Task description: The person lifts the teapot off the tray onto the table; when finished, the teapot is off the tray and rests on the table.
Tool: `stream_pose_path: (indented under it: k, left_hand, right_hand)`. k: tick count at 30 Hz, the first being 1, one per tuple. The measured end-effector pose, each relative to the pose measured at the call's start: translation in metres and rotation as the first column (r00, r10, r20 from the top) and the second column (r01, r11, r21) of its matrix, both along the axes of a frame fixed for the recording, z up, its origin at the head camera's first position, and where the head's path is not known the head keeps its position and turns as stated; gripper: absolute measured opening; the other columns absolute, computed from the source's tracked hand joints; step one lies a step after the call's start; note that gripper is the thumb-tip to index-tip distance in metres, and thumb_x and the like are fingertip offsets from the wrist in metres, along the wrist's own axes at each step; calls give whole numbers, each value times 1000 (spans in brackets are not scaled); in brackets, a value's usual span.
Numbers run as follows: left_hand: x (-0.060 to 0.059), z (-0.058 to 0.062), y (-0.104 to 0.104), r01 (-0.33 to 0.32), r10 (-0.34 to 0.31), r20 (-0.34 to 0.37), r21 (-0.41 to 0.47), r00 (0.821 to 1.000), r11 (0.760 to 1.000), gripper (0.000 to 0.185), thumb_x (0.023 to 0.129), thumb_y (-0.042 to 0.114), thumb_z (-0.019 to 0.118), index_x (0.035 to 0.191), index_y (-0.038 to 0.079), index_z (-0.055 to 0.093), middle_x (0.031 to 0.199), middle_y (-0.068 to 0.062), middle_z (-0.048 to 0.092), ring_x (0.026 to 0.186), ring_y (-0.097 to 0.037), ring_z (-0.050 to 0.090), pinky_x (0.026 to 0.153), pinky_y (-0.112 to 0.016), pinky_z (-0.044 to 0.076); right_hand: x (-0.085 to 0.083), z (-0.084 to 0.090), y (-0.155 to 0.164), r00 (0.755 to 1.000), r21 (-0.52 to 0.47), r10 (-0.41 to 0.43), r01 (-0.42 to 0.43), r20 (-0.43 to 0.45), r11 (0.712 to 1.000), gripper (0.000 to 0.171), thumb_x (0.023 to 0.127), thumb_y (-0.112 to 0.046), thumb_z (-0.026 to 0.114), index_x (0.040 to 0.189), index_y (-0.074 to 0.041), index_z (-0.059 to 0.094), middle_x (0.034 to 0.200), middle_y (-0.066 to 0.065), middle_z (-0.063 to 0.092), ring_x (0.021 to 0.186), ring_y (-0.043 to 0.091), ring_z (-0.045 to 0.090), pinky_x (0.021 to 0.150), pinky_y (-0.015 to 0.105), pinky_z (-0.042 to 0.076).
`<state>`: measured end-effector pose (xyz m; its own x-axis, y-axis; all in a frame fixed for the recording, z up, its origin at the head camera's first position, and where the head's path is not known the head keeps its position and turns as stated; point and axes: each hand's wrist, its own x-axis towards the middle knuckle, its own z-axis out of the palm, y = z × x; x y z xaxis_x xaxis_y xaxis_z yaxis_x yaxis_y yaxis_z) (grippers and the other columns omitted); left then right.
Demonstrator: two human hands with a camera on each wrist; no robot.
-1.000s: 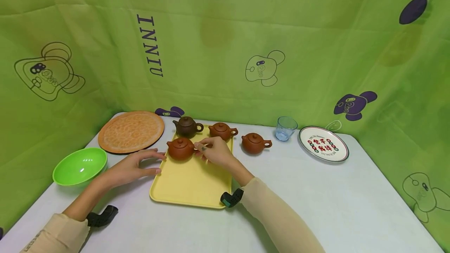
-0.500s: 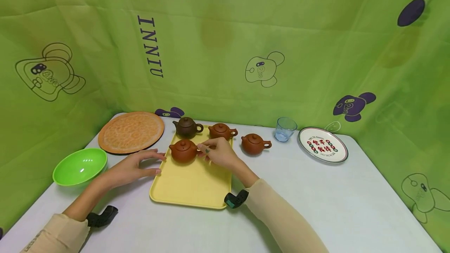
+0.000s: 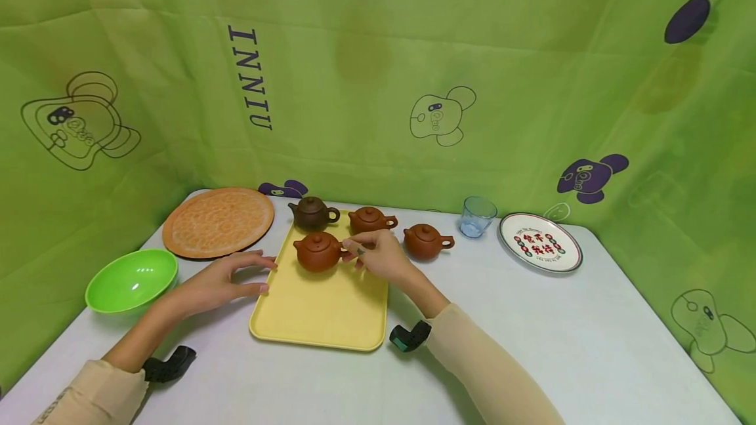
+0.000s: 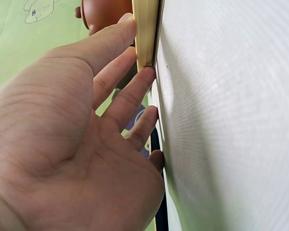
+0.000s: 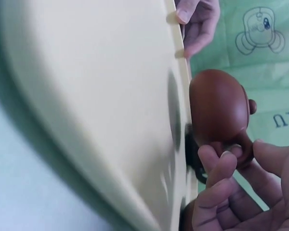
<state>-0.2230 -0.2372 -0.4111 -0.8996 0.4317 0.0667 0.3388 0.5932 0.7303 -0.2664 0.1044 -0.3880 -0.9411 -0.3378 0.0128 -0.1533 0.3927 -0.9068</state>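
Note:
A yellow tray lies on the white table. A reddish-brown teapot stands on the tray's far half. My right hand pinches the teapot's handle. My left hand lies with straight fingers against the tray's left rim, holding nothing. A darker teapot and another brown teapot stand at the tray's far edge. A third brown teapot stands on the table to the right of the tray.
A green bowl sits at the left edge, with an orange round mat behind it. A clear glass and a patterned plate stand at the back right. Green cloth walls close in the table.
My right hand has slid the teapot it pinches a little to the right and towards the back of the tray. The left hand has stayed at the tray's rim.

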Motion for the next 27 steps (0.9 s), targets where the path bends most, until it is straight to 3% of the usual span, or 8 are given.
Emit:
stream_pose_path:
  k: [12,18,27]
  left_hand:
    - [-1,-2,-1,9,-9,-23,2,1000,1000,41,95,32,81,132,17,72,150,-11,65,157,-53,32,122,-75,28]
    - [-1,-3,-1,6,-6,-28,-4,1000,1000,40,95,32,81,132,17,72,150,-11,66,156,-52,33,121,-74,28]
    - [0,-2,0,7,-7,-25,5,1000,1000,40,95,30,81,131,16,72,150,-12,65,156,-54,32,122,-75,27]
  right_hand:
    - [4,1,28,998,1,-20,20,-59,1000,24,105,-30,68,117,-14,82,95,10,84,73,23,71,57,21,48]
    - [8,1,43,996,-3,-26,26,-83,1000,27,106,-26,67,121,-8,80,97,15,83,70,17,68,57,20,45]
    - [14,2,66,995,8,-49,50,-89,999,26,107,-25,66,120,-7,80,98,15,83,69,15,67,60,22,50]
